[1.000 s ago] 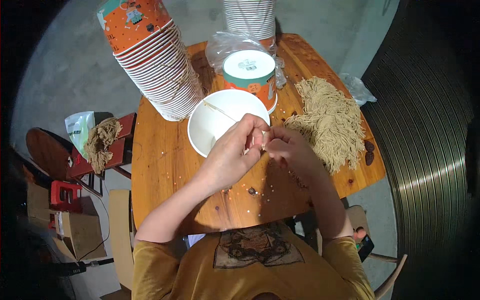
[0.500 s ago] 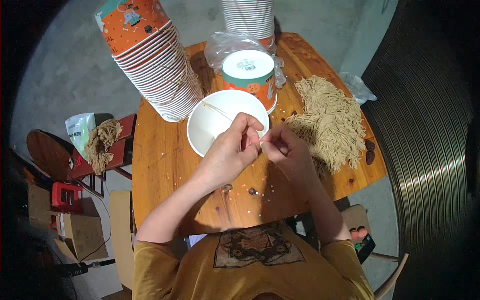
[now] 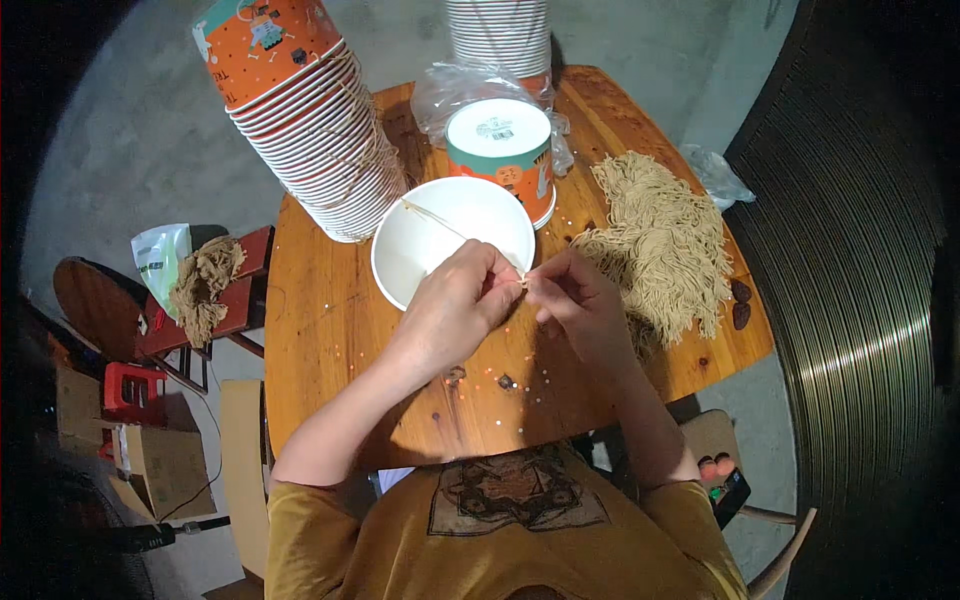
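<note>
A white paper bucket (image 3: 400,262) stands with its open top toward me at the middle of the table. Tan string (image 3: 432,217) crosses its mouth from a hole near the far left rim. At the near right rim my left hand (image 3: 462,295) is closed, pinching the string between thumb and forefinger. Just to the right, the thumb and forefinger of my right hand (image 3: 578,305) pinch the same bit of string, with the other fingers curled. The fingertips nearly meet, and they hide whether the string is knotted there. A heap of tan strings (image 3: 665,250) lies right of my right hand.
A tall leaning stack of nested buckets (image 3: 320,150) rises at the left. Behind the bucket sit an upside-down orange and green bucket (image 3: 500,150), a clear plastic bag (image 3: 445,95) and another stack (image 3: 500,35). Small white bits dot the wooden table (image 3: 330,370).
The left hand's fingers have drawn in closer over the string. My right fingers have shifted and loosened a little beside them. The bucket has moved very slightly.
</note>
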Demonstrator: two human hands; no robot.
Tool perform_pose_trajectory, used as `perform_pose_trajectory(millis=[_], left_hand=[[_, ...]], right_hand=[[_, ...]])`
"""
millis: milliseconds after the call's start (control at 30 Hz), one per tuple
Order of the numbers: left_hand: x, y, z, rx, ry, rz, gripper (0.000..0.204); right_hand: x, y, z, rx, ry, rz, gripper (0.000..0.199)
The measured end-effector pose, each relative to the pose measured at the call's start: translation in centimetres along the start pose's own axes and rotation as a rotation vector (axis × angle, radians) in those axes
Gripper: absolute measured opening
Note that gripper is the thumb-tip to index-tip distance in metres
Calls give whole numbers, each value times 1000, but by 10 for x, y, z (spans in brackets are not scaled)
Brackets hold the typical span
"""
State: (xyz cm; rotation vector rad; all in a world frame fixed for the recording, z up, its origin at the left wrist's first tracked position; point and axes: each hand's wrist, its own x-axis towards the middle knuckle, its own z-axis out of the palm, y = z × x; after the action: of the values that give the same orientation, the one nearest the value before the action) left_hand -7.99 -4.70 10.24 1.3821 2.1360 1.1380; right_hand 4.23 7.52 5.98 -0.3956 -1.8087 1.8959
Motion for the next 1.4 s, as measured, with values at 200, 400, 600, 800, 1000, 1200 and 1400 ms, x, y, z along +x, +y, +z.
perform_pose_trajectory(millis=[200,400,600,800,1000,1200,1400], left_hand=[[-1,0,-2,-35,-11,-21,14],[-1,-2,-1,-28,4,-5,14],[-2,-1,-1,-14,12,-1,15],[-3,-1,-1,7,21,4,14],[-3,0,-1,20,27,34,13],[-3,-1,0,19,23,37,14],[-4,0,1,32,36,72,13]], right_hand=[[-1,9,-2,28,5,-16,9],[-1,13,-2,-97,80,-98,9],[-2,19,-4,-79,110,-137,8],[-2,20,-3,-44,98,-145,11],[-3,25,-5,-160,74,-214,16],[-2,9,2,-714,61,-446,26],[0,8,0,-793,124,-623,17]])
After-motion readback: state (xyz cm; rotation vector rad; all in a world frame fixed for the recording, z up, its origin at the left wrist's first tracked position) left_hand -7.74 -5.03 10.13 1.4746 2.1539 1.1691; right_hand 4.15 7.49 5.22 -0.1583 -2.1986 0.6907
